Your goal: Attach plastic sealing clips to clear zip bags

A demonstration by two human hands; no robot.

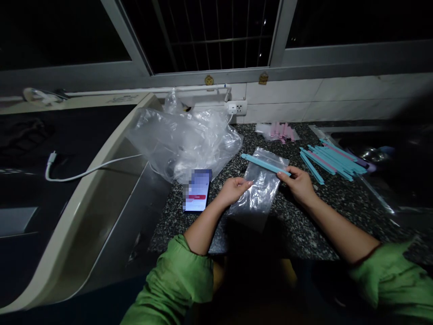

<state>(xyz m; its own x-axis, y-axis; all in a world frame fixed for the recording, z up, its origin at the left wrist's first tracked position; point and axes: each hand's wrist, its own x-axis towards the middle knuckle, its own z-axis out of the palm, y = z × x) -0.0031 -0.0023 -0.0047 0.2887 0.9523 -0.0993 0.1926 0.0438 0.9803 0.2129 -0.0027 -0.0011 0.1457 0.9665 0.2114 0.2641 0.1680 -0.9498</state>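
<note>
A clear plastic bag (260, 192) is pinched at its left side by my left hand (234, 190), thumb against the film. My right hand (297, 183) is closed on the near end of a light blue flat strip (264, 163), which lies slanted across the upper part of the bag. Whether the strip is inside the bag or on top of it I cannot tell. To the right of my right hand lies a loose pile of blue and pink strips (333, 160). Beyond the bag, short pink pieces (282, 132) rest on another small clear bag.
A lit phone (197, 192) lies left of my left hand. Behind it is a heap of crumpled clear plastic (189, 140). A washing machine (77, 189) with a white cable (98, 168) takes up the left. A dark sink (395, 171) borders the speckled counter (216, 239) at right.
</note>
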